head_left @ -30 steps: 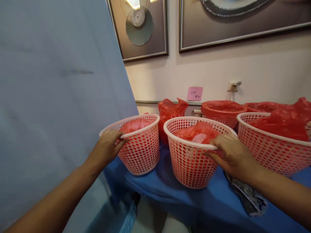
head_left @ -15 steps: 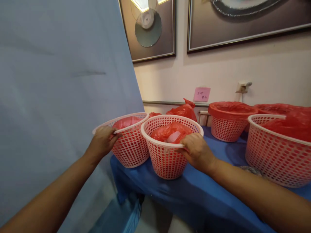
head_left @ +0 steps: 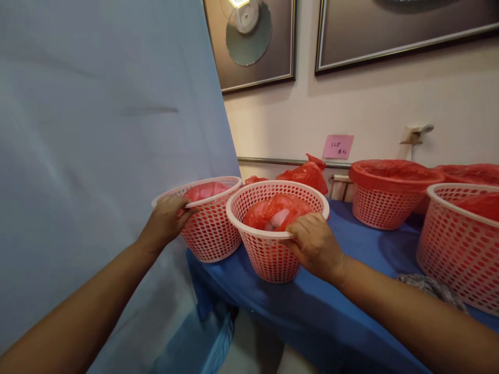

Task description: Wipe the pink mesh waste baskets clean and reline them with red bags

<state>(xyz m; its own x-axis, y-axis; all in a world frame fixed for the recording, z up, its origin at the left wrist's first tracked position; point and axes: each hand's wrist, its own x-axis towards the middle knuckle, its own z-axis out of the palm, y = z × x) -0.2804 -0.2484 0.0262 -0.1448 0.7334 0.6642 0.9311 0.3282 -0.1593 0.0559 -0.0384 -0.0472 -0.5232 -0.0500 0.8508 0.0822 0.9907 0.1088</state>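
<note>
Two round pale pink plastic baskets with perforated walls stand side by side at the left end of a blue-covered table (head_left: 323,296). My left hand (head_left: 167,218) is closed on the front rim of the left basket (head_left: 214,231), which leans a little. The rim of the right basket (head_left: 268,254) is gripped by my right hand (head_left: 314,244) at its front right. Inside that one lies a crumpled red plastic bag (head_left: 261,213) with something whitish showing. A smoother red liner (head_left: 205,191) shows in the left basket. My fingertips under both rims are partly hidden.
On the right stand a basket lined with red plastic (head_left: 382,205) and a larger pale basket (head_left: 460,249). Grey stringy material (head_left: 429,288) lies by my right forearm. Behind are a knotted red bag (head_left: 307,174) and a metal rail (head_left: 273,161). A blue panel (head_left: 117,130) rises at left.
My view has shifted slightly left, so the wall, table and right-hand baskets appear further right. Both hands keep their hold on the rims; the two baskets sit slightly closer together in view.
</note>
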